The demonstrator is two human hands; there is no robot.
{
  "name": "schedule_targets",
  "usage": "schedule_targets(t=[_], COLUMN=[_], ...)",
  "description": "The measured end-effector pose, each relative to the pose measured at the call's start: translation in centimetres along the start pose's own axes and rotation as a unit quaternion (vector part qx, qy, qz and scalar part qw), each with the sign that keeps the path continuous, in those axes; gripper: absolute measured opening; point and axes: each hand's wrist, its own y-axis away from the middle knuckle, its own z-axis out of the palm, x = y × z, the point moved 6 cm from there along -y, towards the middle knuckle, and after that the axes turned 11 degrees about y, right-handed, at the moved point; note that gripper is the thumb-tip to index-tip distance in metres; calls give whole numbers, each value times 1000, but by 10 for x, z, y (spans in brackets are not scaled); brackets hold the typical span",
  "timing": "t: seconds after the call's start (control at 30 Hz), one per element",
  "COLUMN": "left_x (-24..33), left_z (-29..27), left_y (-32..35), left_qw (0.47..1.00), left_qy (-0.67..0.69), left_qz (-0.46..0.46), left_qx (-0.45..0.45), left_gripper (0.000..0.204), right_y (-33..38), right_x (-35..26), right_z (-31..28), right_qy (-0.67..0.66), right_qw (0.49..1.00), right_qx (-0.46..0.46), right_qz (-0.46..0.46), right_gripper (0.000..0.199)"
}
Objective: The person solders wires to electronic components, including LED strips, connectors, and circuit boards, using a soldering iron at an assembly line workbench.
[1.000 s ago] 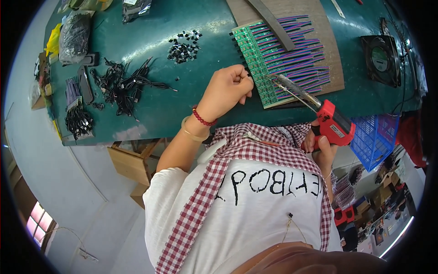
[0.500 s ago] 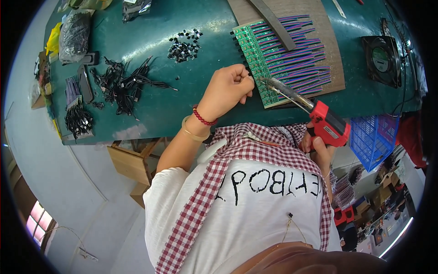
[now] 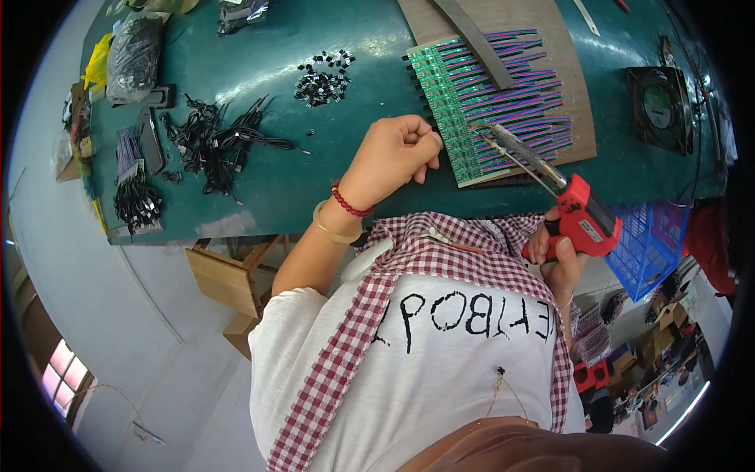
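My right hand (image 3: 557, 256) is wrapped round the handle of a red soldering gun (image 3: 588, 216). The gun's metal tip points up and left, over the coloured wires close to the green circuit board panel (image 3: 444, 118); whether it touches anything I cannot tell. Small black connectors line the panel's left edge, and bundles of multicoloured wires (image 3: 511, 102) run out to its right. Beside the panel's lower left edge, my left hand (image 3: 401, 149) is closed with its fingers curled together. Anything between those fingertips is hidden.
A flat grey bar (image 3: 476, 43) lies across the wires on a brown board (image 3: 578, 102). Left of it are a pile of black connectors (image 3: 321, 85), tangled black cables (image 3: 220, 141) and plastic bags. A black fan (image 3: 659, 108) stands right; a blue basket (image 3: 649, 244) hangs lower right.
The soldering gun and my right hand have shifted to the right, drawing the tip away from the panel's left edge. My left hand stays almost in place, still closed.
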Motion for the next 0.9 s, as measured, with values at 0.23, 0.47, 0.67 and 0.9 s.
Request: schedule_targets(t=[0.23, 0.47, 0.67, 0.9], left_x=[42, 71, 64, 72], left_z=[-56, -62, -60, -56], left_y=[0, -24, -1, 4], left_qw=[887, 744, 715, 762], left_qy=[-307, -499, -548, -453], left_qz=[260, 295, 267, 318], left_qx=[228, 331, 343, 336], left_gripper=[18, 12, 10, 10], right_y=[-14, -11, -18, -66], right_x=[-17, -34, -93, -185], right_z=[-12, -27, -89, -197], right_qy=[-14, -23, -52, 82], right_qw=[998, 991, 960, 866], right_qx=[35, 59, 122, 332], right_qz=[-60, -121, -248, -365], right_gripper=[46, 46, 45, 23])
